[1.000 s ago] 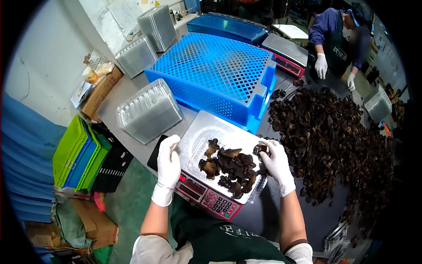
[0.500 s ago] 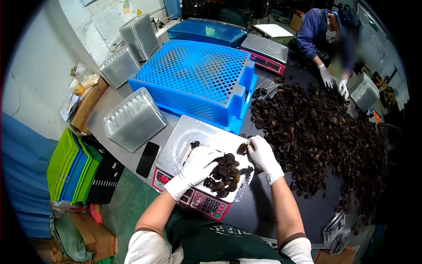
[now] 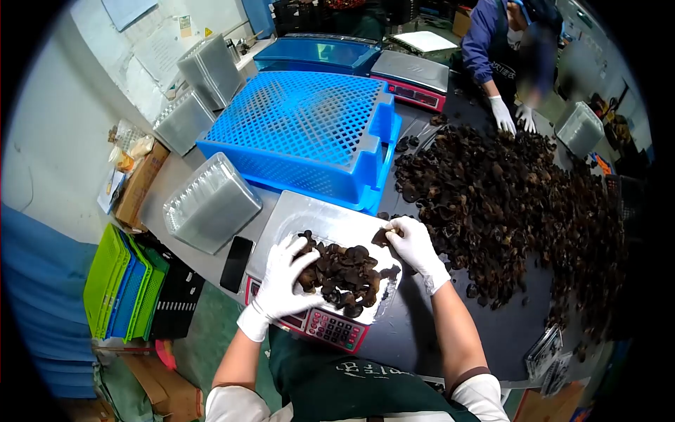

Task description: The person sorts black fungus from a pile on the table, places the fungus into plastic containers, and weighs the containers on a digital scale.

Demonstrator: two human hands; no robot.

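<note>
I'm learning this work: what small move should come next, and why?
Perhaps the right hand should add its mushroom to the pile on the scale: it pinches that piece beside the pile, while the left hand is at the other side.

Near scale (image 3: 292, 211): display largely covered by the left hand (image 3: 285, 281), figures unreadable. Tray (image 3: 385, 299): base mostly hidden under dark pieces (image 3: 344, 271). Held piece (image 3: 380, 238): one end concealed by the right hand (image 3: 413, 243). Far scale (image 3: 411, 70): reading too small to tell. Co-worker (image 3: 485, 42): head blurred, cut off by top edge; fingertips indistinct against the pile (image 3: 485, 190). Apron (image 3: 351, 394): cut off by bottom edge.
</note>
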